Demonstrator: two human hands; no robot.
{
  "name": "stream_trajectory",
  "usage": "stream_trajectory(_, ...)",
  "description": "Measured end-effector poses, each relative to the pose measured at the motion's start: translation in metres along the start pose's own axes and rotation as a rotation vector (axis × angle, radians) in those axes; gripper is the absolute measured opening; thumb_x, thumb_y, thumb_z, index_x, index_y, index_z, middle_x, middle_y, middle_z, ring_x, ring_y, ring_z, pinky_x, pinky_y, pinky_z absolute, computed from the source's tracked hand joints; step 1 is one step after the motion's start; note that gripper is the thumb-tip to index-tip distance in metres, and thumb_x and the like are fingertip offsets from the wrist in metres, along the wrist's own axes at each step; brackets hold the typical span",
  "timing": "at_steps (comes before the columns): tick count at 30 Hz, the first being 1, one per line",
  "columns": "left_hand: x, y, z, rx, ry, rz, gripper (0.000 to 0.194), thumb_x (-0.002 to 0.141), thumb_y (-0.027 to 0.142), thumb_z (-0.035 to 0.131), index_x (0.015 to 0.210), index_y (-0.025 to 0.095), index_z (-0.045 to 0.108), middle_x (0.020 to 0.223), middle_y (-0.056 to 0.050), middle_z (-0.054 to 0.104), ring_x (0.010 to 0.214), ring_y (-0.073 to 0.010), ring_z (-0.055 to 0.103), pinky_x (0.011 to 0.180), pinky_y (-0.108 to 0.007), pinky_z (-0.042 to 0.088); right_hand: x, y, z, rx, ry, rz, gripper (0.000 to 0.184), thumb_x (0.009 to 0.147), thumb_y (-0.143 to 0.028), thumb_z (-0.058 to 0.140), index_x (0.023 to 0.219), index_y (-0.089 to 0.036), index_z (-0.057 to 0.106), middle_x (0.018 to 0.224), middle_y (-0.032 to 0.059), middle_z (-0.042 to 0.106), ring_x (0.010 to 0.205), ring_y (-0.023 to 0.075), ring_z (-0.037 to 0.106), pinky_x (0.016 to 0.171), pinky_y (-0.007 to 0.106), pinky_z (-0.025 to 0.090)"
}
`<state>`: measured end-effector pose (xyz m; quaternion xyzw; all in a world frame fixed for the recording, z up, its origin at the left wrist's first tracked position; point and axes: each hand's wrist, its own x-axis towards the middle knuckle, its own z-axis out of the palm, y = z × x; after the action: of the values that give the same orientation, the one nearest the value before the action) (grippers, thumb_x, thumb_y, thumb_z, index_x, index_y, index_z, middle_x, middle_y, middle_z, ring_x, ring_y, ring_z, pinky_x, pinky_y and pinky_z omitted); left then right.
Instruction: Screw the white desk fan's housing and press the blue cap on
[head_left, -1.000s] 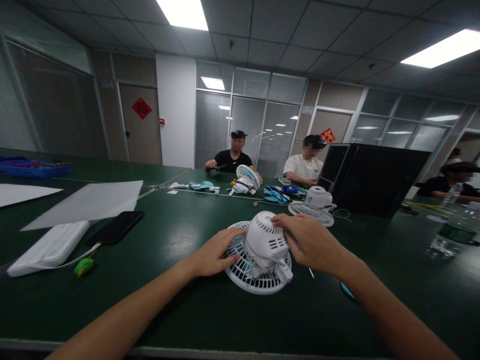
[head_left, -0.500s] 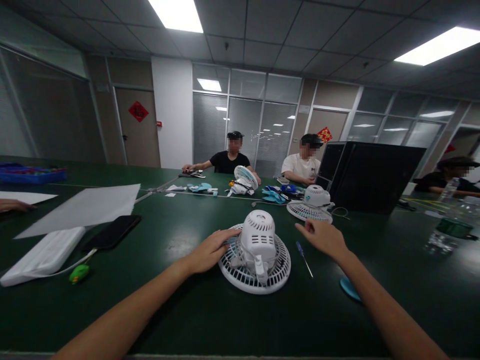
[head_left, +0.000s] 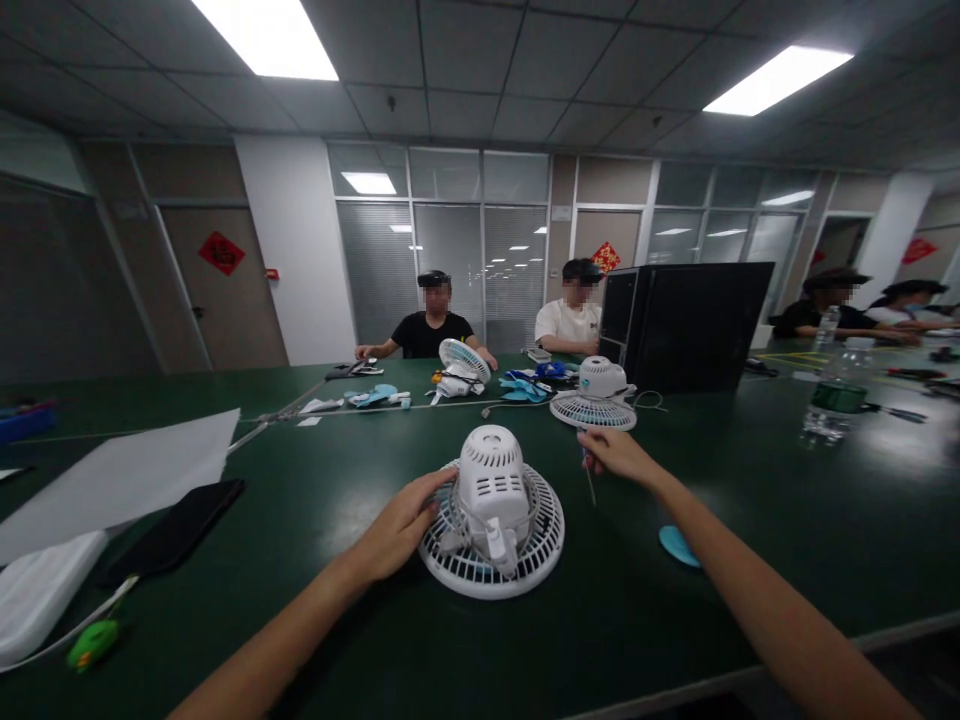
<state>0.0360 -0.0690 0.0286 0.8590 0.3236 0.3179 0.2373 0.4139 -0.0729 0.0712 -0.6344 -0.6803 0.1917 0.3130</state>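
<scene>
A white electric fan (head_left: 491, 470) lies grille-down in front of me, motor housing up, with its cord and white plug bundled at the back. My left hand (head_left: 401, 520) rests over the left side of its rear grille, fingers stretched out to the housing. To the right of the fan, my right hand (head_left: 616, 455) is closed around a screwdriver (head_left: 591, 486); its thin metal shaft points down towards the table, and the fingers partly cover the handle. A light-blue round piece (head_left: 679, 546) lies on the table near my right forearm.
Another white fan (head_left: 596, 400) lies just beyond my right hand, near a large black box (head_left: 686, 325). A bottle (head_left: 838, 395) stands at right. On the left lie a white sheet (head_left: 127, 475), a black phone-like slab (head_left: 180, 530) and a power strip (head_left: 49, 595). Co-workers sit across the table.
My right hand has come down onto the screwdriver and closed on it, and the screwdriver now stands tilted. My left hand stays on the fan. The view has turned to the right.
</scene>
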Motion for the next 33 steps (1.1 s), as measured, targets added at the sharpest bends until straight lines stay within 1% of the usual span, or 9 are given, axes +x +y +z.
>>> stream_trajectory(3,0.018,0.012,0.004,-0.136,0.115,-0.020,0.048,0.095,0.039,0.040,0.139,0.019,0.045,0.144,-0.011,0.051,0.135,-0.0269,0.044,0.116,-0.049,0.030,0.015,-0.029,-0.013,0.141,0.081,-0.058,0.029,0.096,-0.041,0.037,0.081,-0.019,0.048,0.073,0.0060,0.071,0.050,0.0117,0.063,0.044,0.020,0.044)
stream_trajectory(7,0.054,0.036,0.011,-0.363,0.293,-0.006,0.051,0.094,0.043,0.039,0.135,0.014,0.046,0.142,-0.015,0.052,0.130,-0.0265,0.049,0.113,-0.045,0.034,0.027,-0.095,-0.027,0.308,0.122,-0.189,0.024,0.096,-0.042,0.035,0.092,-0.021,0.044,0.079,0.0031,0.070,0.056,0.0109,0.066,0.040,0.016,0.040)
stream_trajectory(10,0.073,0.053,0.017,-0.459,0.289,0.000,0.040,0.089,0.040,0.047,0.120,0.017,0.057,0.125,-0.010,0.064,0.121,-0.0259,0.056,0.108,-0.041,0.039,0.020,-0.148,-0.026,0.527,0.059,-0.409,0.020,0.091,-0.040,0.046,0.096,-0.022,0.042,0.076,0.0010,0.068,0.056,0.0121,0.067,0.040,0.016,0.041)
stream_trajectory(13,0.079,0.062,0.024,-0.530,0.256,-0.086,0.031,0.078,0.030,0.056,0.106,0.018,0.063,0.114,-0.006,0.068,0.105,-0.0254,0.062,0.096,-0.038,0.047,0.005,-0.179,-0.015,0.560,0.015,-0.552,0.020,0.088,-0.034,0.050,0.100,-0.023,0.038,0.075,-0.0008,0.067,0.059,0.0129,0.068,0.042,0.017,0.044)
stream_trajectory(16,0.079,0.065,0.029,-0.654,0.239,-0.162,0.033,0.069,0.021,0.055,0.101,0.017,0.063,0.099,-0.005,0.070,0.090,-0.0231,0.064,0.084,-0.034,0.051,-0.006,-0.185,-0.003,0.466,0.042,-0.603,0.019,0.086,-0.030,0.050,0.099,-0.023,0.037,0.076,-0.0015,0.065,0.059,0.0129,0.067,0.045,0.019,0.046)
stream_trajectory(19,0.080,0.066,0.031,-0.667,0.277,-0.133,0.033,0.061,0.014,0.053,0.092,0.018,0.063,0.100,-0.003,0.069,0.093,-0.0229,0.062,0.084,-0.032,0.050,-0.007,-0.178,0.004,0.314,0.124,-0.637,0.019,0.084,-0.026,0.052,0.096,-0.023,0.037,0.069,-0.0047,0.062,0.054,0.0111,0.063,0.050,0.022,0.048)
stream_trajectory(22,0.080,0.066,0.032,-0.583,0.332,-0.091,0.033,0.060,0.013,0.052,0.090,0.019,0.063,0.099,-0.003,0.068,0.096,-0.0234,0.060,0.088,-0.032,0.048,-0.004,-0.172,0.005,0.336,0.149,-0.625,0.020,0.083,-0.027,0.051,0.096,-0.024,0.035,0.064,-0.0071,0.059,0.050,0.0103,0.060,0.049,0.022,0.047)
stream_trajectory(30,0.075,0.065,0.036,-0.515,0.358,-0.057,0.032,0.065,0.019,0.049,0.094,0.017,0.064,0.098,-0.005,0.067,0.097,-0.0244,0.058,0.087,-0.033,0.047,-0.010,-0.174,-0.002,0.347,-0.031,-0.527,0.030,0.084,-0.019,0.049,0.111,-0.022,0.036,0.066,-0.0059,0.062,0.053,0.0117,0.063,0.053,0.023,0.051)
stream_trajectory(33,0.075,0.063,0.037,-0.509,0.357,-0.060,0.033,0.066,0.019,0.048,0.095,0.017,0.064,0.099,-0.004,0.068,0.098,-0.0246,0.059,0.087,-0.033,0.047,-0.013,-0.175,-0.004,0.335,-0.077,-0.542,0.026,0.087,-0.019,0.048,0.111,-0.022,0.038,0.068,-0.0042,0.063,0.057,0.0118,0.064,0.056,0.024,0.052)
